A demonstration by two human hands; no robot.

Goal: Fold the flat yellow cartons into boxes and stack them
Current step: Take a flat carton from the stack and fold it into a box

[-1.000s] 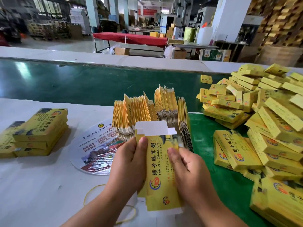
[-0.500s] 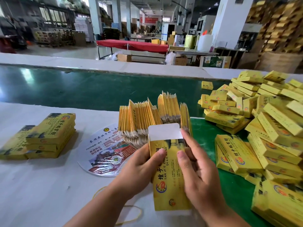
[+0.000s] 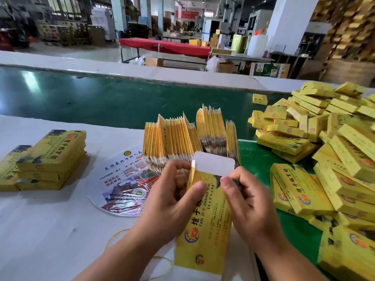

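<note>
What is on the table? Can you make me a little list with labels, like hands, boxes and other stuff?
left hand: left hand holds the yellow carton, thumb on its front
right hand: right hand pinches its top corner
carton flap: white flap sticks up, open
flat cartons: bunch of flat cartons stands on edge behind the hands
finished boxes: big pile on the right; small stack on the left
other stuff: round printed card; rubber band

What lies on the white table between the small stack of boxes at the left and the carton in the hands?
In the head view, a round printed fan lies between the stack and the carton.
</note>
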